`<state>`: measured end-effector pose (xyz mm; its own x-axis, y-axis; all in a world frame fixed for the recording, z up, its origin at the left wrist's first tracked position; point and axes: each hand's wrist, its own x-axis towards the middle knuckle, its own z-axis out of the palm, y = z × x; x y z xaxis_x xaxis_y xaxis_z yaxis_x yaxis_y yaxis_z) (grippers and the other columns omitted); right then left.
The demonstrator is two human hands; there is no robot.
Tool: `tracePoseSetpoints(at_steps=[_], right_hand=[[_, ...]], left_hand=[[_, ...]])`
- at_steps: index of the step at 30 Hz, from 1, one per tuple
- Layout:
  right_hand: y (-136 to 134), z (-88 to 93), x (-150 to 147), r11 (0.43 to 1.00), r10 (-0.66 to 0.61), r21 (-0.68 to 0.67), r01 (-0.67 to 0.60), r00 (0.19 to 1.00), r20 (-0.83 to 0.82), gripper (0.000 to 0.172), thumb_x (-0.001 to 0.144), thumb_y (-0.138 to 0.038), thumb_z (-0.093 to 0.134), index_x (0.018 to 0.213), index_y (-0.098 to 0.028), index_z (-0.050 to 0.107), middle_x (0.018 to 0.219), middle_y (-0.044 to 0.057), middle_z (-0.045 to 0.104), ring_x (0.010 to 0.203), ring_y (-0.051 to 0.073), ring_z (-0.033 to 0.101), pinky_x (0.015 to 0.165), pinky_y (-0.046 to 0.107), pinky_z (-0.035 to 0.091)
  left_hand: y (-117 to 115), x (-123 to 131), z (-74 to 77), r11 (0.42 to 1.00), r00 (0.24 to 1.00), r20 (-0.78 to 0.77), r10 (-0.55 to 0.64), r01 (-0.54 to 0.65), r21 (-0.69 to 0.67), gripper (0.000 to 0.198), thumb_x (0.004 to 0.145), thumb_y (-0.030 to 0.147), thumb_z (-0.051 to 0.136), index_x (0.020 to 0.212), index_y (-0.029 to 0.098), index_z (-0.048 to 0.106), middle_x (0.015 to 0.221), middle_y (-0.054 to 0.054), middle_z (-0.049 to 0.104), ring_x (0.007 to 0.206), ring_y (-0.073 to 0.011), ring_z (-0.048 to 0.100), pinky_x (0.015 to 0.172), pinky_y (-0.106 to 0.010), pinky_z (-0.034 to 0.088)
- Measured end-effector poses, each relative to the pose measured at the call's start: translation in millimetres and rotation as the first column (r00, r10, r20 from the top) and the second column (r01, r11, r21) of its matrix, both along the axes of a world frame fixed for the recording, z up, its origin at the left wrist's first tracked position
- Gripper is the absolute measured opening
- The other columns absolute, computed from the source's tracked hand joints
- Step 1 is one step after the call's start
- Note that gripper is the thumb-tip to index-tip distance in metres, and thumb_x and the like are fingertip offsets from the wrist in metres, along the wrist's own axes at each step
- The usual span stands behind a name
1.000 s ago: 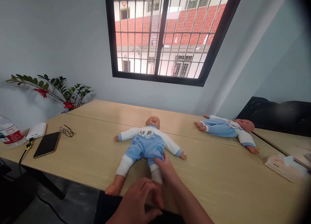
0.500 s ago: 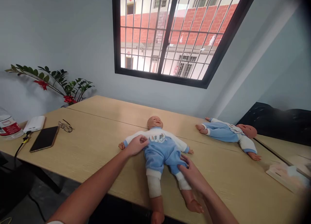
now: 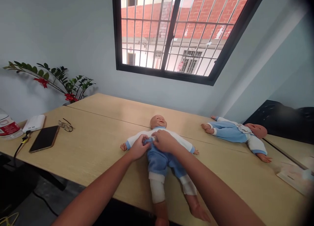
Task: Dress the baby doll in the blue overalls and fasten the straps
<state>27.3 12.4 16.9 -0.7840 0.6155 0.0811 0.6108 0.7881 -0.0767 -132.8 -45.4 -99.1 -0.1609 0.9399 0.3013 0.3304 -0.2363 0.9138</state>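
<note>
A baby doll in a white top and blue trousers lies on its back on the wooden table, feet hanging over the near edge. My left hand pinches the blue fabric at the doll's chest, fingers closed on it. My right hand rests curled on the doll's chest right beside the left, fingers pressed onto the clothing. Both forearms reach in from the bottom of the view.
A second doll in the same outfit lies at the back right. A phone, glasses, a white power bank and a water bottle sit at the left. A plant stands by the wall. A tissue pack lies far right.
My right hand left the doll's leg and rose to its chest. My left hand moved from the doll's feet to the chest, then closed on the fabric. The doll was pulled nearer the table's edge.
</note>
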Motion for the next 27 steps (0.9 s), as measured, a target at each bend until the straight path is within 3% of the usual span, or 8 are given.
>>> tracePoseSetpoints(at_steps=[3, 7, 11, 14, 16, 19, 23, 27], right_hand=[[6, -6.2, -1, 1.000, -0.002, 0.004, 0.002, 1.000, 0.026, 0.026, 0.084, -0.015, 0.059, 0.107, -0.015, 0.072, 0.110, 0.015, 0.070, 0.100, 0.027, 0.064, 0.087, 0.033, 0.042], [-6, -9.7, 1, 0.998, -0.015, 0.053, 0.017, 0.999, -0.032, 0.026, 0.084, -0.013, 0.056, 0.108, -0.014, 0.066, 0.111, 0.014, 0.068, 0.100, 0.025, 0.059, 0.086, 0.032, 0.040], [-13, -7.6, -4, 1.000, -0.013, 0.025, 0.015, 0.997, -0.079, 0.040, 0.092, -0.032, 0.060, 0.127, -0.013, 0.062, 0.110, 0.014, 0.071, 0.100, 0.027, 0.059, 0.085, 0.034, 0.039], [-8, -3.0, -12, 0.999, -0.022, -0.037, 0.019, 0.996, -0.088, 0.036, 0.100, -0.042, 0.051, 0.116, -0.015, 0.069, 0.106, 0.013, 0.072, 0.099, 0.026, 0.060, 0.085, 0.033, 0.038], [-2, 0.6, -17, 0.996, -0.034, -0.084, 0.027, 0.996, -0.081, 0.036, 0.103, -0.034, 0.043, 0.099, -0.014, 0.073, 0.100, 0.012, 0.073, 0.095, 0.023, 0.061, 0.082, 0.031, 0.038], [4, 4.0, -20, 0.992, -0.022, -0.122, 0.013, 0.997, -0.077, 0.040, 0.104, -0.022, 0.034, 0.093, -0.015, 0.072, 0.099, 0.010, 0.074, 0.092, 0.019, 0.062, 0.080, 0.028, 0.040], [11, 2.9, -20, 0.991, -0.012, -0.131, 0.011, 1.000, -0.007, 0.047, 0.106, -0.027, 0.031, 0.088, -0.016, 0.073, 0.093, 0.011, 0.076, 0.084, 0.020, 0.065, 0.076, 0.029, 0.042], [28, 2.9, -44, 0.997, -0.002, -0.082, 0.007, 0.998, 0.059, 0.035, 0.102, -0.026, 0.042, 0.106, -0.013, 0.074, 0.107, 0.018, 0.076, 0.093, 0.026, 0.068, 0.079, 0.032, 0.044]], left_hand=[[1, -10, -1.2, 1.000, 1.000, 0.009, 0.014, -0.014, 0.017, 0.021, 0.089, 0.020, 0.058, 0.110, 0.016, 0.058, 0.098, -0.005, 0.067, 0.089, -0.0155, 0.063, 0.079, -0.027, 0.052], [2, -12, 3.5, 0.988, 0.990, -0.023, 0.142, -0.140, 0.066, 0.016, 0.085, 0.014, 0.061, 0.101, 0.017, 0.064, 0.098, -0.005, 0.066, 0.089, -0.0166, 0.062, 0.084, -0.030, 0.051], [1, -2, 10.7, 0.953, 0.955, -0.074, 0.287, -0.277, 0.119, 0.008, 0.086, 0.014, 0.058, 0.091, 0.019, 0.062, 0.095, -0.004, 0.060, 0.088, -0.0172, 0.057, 0.087, -0.031, 0.048], [-2, 4, 11.9, 0.946, 0.940, -0.130, 0.316, -0.301, 0.123, 0.007, 0.090, 0.018, 0.059, 0.097, 0.019, 0.061, 0.098, -0.004, 0.060, 0.092, -0.0183, 0.057, 0.089, -0.031, 0.046], [-3, 4, 10.0, 0.954, 0.937, -0.179, 0.299, -0.287, 0.091, 0.009, 0.090, 0.023, 0.062, 0.098, 0.019, 0.061, 0.095, -0.003, 0.061, 0.087, -0.0180, 0.058, 0.083, -0.030, 0.046], [-5, -2, 5.8, 0.964, 0.932, -0.251, 0.261, -0.267, 0.009, 0.009, 0.090, 0.028, 0.065, 0.088, 0.020, 0.061, 0.078, 0.001, 0.060, 0.072, -0.0166, 0.056, 0.071, -0.028, 0.042], [-5, -7, 3.7, 0.940, 0.908, -0.292, 0.301, -0.334, -0.069, 0.008, 0.087, 0.024, 0.066, 0.087, 0.021, 0.059, 0.073, 0.002, 0.061, 0.068, -0.0166, 0.056, 0.063, -0.027, 0.035], [-5, -2, 4.9, 0.908, 0.883, -0.298, 0.363, -0.407, -0.097, 0.011, 0.090, 0.028, 0.065, 0.092, 0.021, 0.056, 0.076, 0.000, 0.064, 0.068, -0.0172, 0.059, 0.061, -0.027, 0.032]])
